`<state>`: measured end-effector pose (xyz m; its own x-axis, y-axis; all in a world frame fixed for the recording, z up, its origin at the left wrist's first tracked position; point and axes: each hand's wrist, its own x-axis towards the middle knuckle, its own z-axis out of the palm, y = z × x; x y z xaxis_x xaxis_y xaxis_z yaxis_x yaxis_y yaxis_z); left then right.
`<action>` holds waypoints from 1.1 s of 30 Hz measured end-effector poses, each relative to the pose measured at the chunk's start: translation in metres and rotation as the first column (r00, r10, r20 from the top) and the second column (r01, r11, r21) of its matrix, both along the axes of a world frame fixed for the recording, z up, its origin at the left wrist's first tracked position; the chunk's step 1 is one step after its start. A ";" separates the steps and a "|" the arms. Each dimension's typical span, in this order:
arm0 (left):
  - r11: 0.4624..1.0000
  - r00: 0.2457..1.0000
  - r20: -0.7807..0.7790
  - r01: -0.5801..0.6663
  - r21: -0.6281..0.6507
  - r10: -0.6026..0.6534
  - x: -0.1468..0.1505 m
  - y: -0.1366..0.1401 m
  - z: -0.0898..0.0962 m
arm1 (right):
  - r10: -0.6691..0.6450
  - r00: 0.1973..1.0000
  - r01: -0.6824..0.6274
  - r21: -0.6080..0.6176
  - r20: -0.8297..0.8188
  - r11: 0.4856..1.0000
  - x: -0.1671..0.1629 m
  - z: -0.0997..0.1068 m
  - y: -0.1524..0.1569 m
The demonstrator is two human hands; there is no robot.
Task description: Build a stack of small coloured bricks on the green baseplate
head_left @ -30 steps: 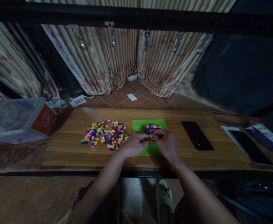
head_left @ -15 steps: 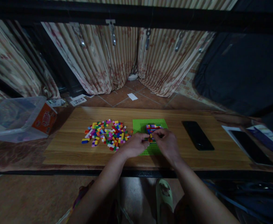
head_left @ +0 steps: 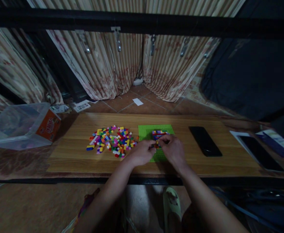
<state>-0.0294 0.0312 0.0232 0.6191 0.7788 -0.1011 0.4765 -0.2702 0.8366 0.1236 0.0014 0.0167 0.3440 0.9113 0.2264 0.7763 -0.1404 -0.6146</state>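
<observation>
Far L: clear plastic bin [head_left: 18, 126] w/ orange label [head_left: 48, 124], on the floor-side surface beyond the wooden board [head_left: 69, 158]. Just R of bin, printed papers [head_left: 81, 105] behind the board's far L corner. On L half of board: loose pile of multicolored toy bricks [head_left: 115, 139], spread flat, blue/yellow pcs at its L edge. Next, L hand [head_left: 143, 152], over L part of green studded baseplate [head_left: 145, 129]; thumb + index close together, can't tell if a brick's between them. Small brick build [head_left: 159, 133], mixed colors, sits on baseplate approx. mid, near edge partly hidden by fingertips. R hand [head_left: 173, 149] at build's near R side, fingers bunched narrow; grip on any pc. can't be made out. Then black smartphone [head_left: 205, 140], flat on board, well apart from R hand. Far R: dark-screened tablet [head_left: 259, 152], then purple/white packet [head_left: 278, 142].
</observation>
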 end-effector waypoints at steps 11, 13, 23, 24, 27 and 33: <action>0.876 0.921 0.262 -0.142 -0.462 0.287 -0.004 0.005 0.015 | 0.158 0.974 -0.124 0.202 -0.162 0.972 -0.001 0.005 -0.009; 0.876 0.914 0.285 -0.132 -0.464 0.289 -0.004 0.006 0.014 | 0.215 0.945 -0.161 0.222 -0.247 0.962 -0.003 0.005 -0.010; 0.906 0.893 0.361 -0.105 -0.411 0.267 0.000 0.004 0.005 | 0.275 0.857 -0.247 0.122 -0.436 0.961 -0.012 0.002 -0.012; 0.913 0.896 0.362 -0.105 -0.394 0.259 0.002 0.004 0.004 | 0.245 0.866 -0.217 0.115 -0.436 0.969 -0.011 0.001 -0.013; 0.940 0.924 0.312 -0.115 -0.321 0.220 -0.002 0.010 0.000 | 0.233 0.876 -0.203 0.114 -0.422 0.972 -0.009 -0.003 -0.013; 0.920 0.919 0.086 -0.389 0.052 0.384 -0.066 0.038 0.012 | 0.352 0.921 -0.330 0.147 -0.165 0.932 -0.026 -0.004 -0.018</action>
